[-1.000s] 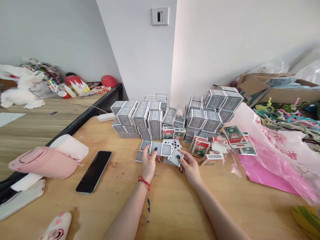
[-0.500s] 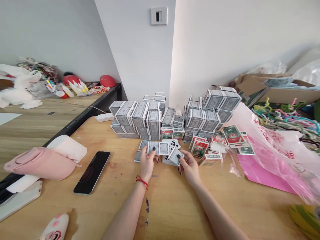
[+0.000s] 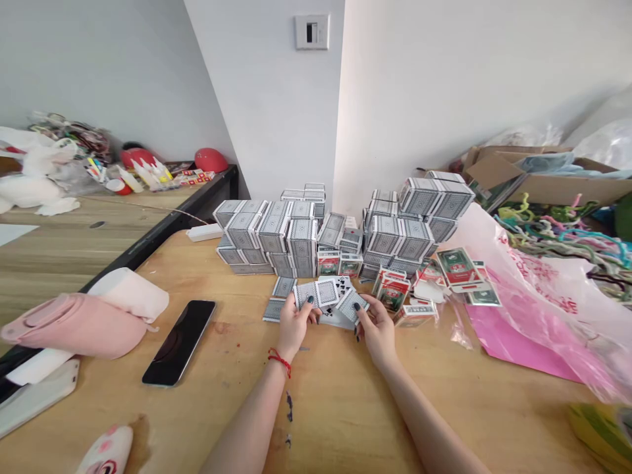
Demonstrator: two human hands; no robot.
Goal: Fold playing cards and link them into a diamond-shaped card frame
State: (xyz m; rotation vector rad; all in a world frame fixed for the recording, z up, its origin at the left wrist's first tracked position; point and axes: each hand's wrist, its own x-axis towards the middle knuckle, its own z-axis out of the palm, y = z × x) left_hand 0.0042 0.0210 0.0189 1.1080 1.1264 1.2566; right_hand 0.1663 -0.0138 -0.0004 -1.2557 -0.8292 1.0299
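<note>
My left hand (image 3: 295,324), with a red cord on its wrist, pinches a pair of joined playing cards (image 3: 326,293), patterned backs up, thumb on top. Another back-up playing card (image 3: 351,304) is held tilted between the thumb and fingers of my right hand (image 3: 376,330). Beneath and behind them lie face-up cards (image 3: 340,284) with black spade pips, partly covered. Beside my left hand, back-up cards (image 3: 274,309) lie flat on the wood. Behind my hands stand block stacks made of playing cards (image 3: 245,230), and a second such stack (image 3: 401,236) rises on the right.
Red and green card boxes (image 3: 394,290) stand and lie right of my hands, near pink plastic wrapping (image 3: 523,316). A black phone (image 3: 179,342) and a pink roll (image 3: 83,322) lie on the left. An open cardboard box (image 3: 553,181) sits at the back right.
The joined cards in my left hand have tilted, their right end rising slightly. The card in my right hand has shifted a little to the right. Both hands keep their hold.
</note>
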